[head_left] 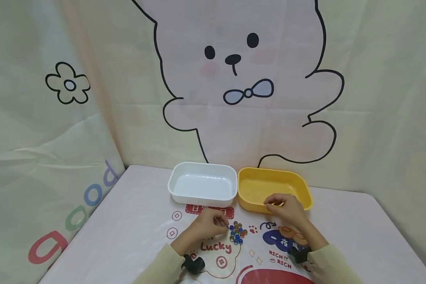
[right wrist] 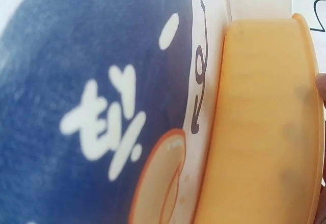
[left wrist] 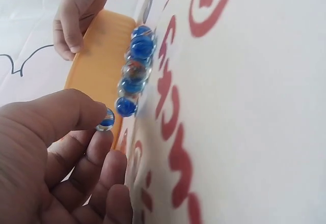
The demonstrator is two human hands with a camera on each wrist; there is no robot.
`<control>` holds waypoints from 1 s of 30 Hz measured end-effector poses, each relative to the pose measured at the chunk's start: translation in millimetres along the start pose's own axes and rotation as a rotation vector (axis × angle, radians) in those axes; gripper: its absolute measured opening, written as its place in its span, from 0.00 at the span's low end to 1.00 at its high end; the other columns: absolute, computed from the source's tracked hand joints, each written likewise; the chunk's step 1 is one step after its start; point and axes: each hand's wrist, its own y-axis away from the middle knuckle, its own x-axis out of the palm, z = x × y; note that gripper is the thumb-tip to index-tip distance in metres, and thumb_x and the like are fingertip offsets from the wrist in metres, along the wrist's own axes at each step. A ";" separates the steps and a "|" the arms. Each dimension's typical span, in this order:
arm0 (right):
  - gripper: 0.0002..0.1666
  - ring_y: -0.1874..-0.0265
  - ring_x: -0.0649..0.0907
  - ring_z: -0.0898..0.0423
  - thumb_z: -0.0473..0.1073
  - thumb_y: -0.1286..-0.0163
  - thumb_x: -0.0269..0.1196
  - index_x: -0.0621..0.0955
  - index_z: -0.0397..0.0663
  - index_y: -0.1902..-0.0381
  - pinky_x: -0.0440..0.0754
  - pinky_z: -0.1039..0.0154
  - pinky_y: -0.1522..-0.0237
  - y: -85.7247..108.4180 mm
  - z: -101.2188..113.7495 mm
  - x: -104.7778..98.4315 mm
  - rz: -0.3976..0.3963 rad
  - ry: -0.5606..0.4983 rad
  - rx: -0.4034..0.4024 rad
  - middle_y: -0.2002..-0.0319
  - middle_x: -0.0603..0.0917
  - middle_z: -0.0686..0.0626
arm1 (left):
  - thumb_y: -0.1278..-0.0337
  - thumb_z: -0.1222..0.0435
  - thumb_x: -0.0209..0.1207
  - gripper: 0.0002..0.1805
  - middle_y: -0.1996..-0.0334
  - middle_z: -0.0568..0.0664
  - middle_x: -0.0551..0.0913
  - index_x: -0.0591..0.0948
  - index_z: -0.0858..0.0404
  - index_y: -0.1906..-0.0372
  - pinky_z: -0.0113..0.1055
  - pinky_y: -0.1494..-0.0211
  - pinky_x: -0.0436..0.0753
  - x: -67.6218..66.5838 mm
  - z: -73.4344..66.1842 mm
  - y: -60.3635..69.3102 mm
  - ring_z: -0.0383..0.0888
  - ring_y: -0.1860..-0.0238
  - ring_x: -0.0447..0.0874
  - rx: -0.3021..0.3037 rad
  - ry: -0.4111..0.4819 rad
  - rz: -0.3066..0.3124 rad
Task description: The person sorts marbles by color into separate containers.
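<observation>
My left hand (head_left: 210,223) pinches a clear marble with a blue swirl (left wrist: 105,120) between thumb and forefinger; its other fingers curl loosely below. Just beside it, a cluster of glass marbles (head_left: 238,232) in blue, amber and orange lies on the printed table cover. My right hand (head_left: 285,208) hangs over the front rim of the yellow tray (head_left: 246,199), its fingers loosely bent and pointing inward. No object shows between those fingers. In the right wrist view, the tray's wall hides most of that hand, leaving only bits of fingers (right wrist: 321,85) at the edge.
A white tray (head_left: 202,199) stands directly left of the yellow one, near the back of the table (head_left: 351,225). Behind them hangs a curtain (head_left: 287,130) with a bear drawing. Dark bands (head_left: 193,264) circle both wrists.
</observation>
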 end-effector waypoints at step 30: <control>0.07 0.65 0.78 0.57 0.51 0.39 0.68 0.87 0.60 0.65 0.77 0.70 0.61 -1.3 2.2 -2.2 0.032 -0.031 0.017 0.65 0.86 0.57 | 0.46 0.63 0.65 0.04 0.65 0.42 0.84 0.84 0.55 0.64 0.29 0.60 0.80 -88.3 -33.7 -41.8 0.37 0.62 0.81 0.120 -0.174 -0.064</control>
